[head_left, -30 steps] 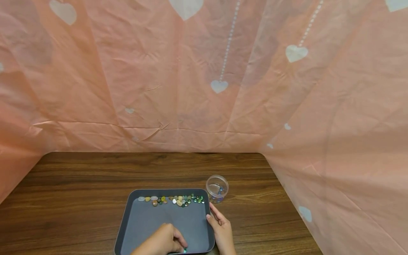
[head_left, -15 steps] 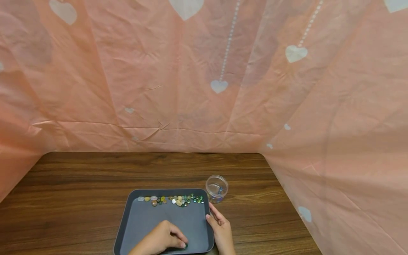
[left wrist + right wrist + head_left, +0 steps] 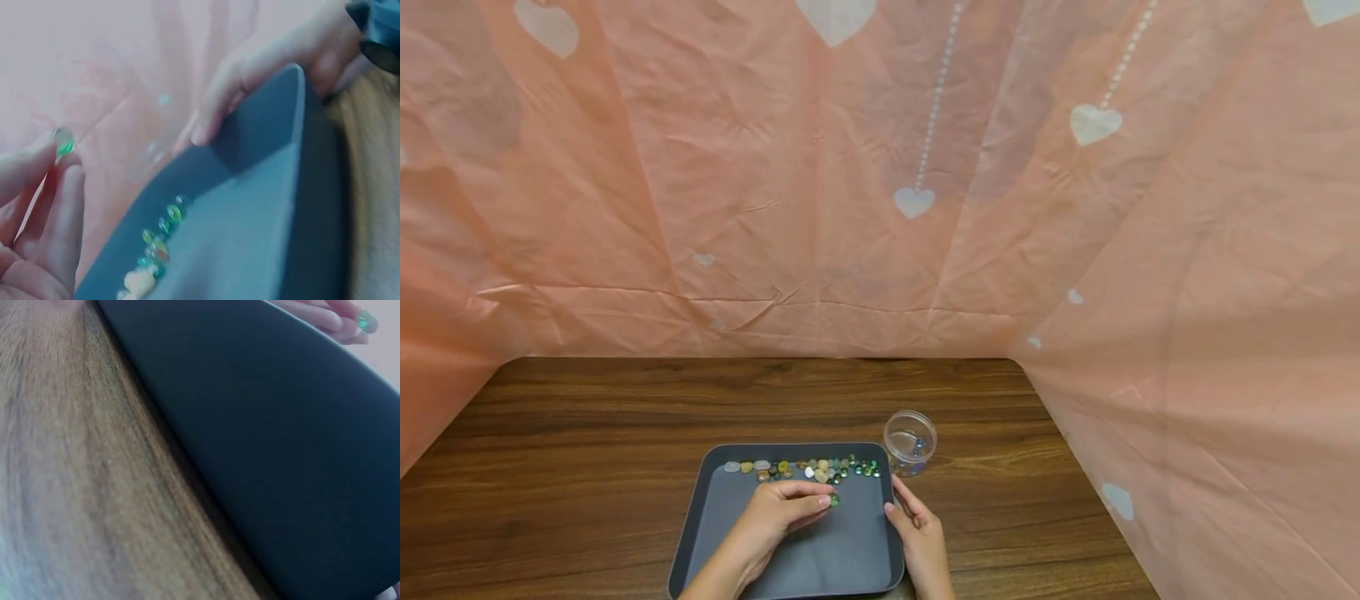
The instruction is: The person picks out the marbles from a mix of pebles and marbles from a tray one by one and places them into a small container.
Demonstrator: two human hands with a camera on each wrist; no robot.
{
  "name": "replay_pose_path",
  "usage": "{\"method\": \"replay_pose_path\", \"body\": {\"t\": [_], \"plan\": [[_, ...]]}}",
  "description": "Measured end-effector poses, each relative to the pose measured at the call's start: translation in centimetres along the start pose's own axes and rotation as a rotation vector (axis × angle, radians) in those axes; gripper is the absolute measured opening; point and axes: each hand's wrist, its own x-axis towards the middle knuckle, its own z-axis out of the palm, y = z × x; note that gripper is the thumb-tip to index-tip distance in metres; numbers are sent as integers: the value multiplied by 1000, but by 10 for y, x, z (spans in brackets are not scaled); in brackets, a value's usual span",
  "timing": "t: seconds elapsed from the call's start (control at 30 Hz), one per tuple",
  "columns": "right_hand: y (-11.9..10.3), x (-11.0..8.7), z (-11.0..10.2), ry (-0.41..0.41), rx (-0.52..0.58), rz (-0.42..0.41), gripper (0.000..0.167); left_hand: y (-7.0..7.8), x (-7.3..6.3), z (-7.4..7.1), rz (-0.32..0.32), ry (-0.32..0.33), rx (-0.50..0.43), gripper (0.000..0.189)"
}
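Observation:
Between thumb and fingertips my left hand (image 3: 769, 512) pinches a green glass pebble (image 3: 64, 142), held up over the grey tray (image 3: 842, 558). The pebble is see-through with a brighter green part inside. My right hand (image 3: 922, 537) grips the tray's right side, thumb at the rim and fingers along the outer wall. Inside the tray, stones and glass pebbles (image 3: 822, 467) in green, yellow, white and brown lie in a loose row along the far wall. My left hand hides part of that row in the head view.
A clear round plastic tub (image 3: 911, 437) with several bluish glass pieces stands just beyond the tray's far right corner. The wooden table (image 3: 625, 408) ends at a pink curtain (image 3: 820, 208) with white hearts, which hangs behind it and along both sides.
My left hand has picked the green glass pebble up from the tray's near side and carried it away from me, towards the row. My right hand keeps its place on the tray.

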Motion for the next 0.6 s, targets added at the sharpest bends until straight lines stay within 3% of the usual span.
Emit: {"method": "replay_pose_path", "body": {"t": [0.23, 0.6], "plan": [[-1, 1, -2, -3, -5, -22, 51, 20, 20, 14, 35, 72, -47, 36], [1, 0, -2, -29, 4, -28, 50, 31, 62, 54, 117, 66, 27, 32]]}}
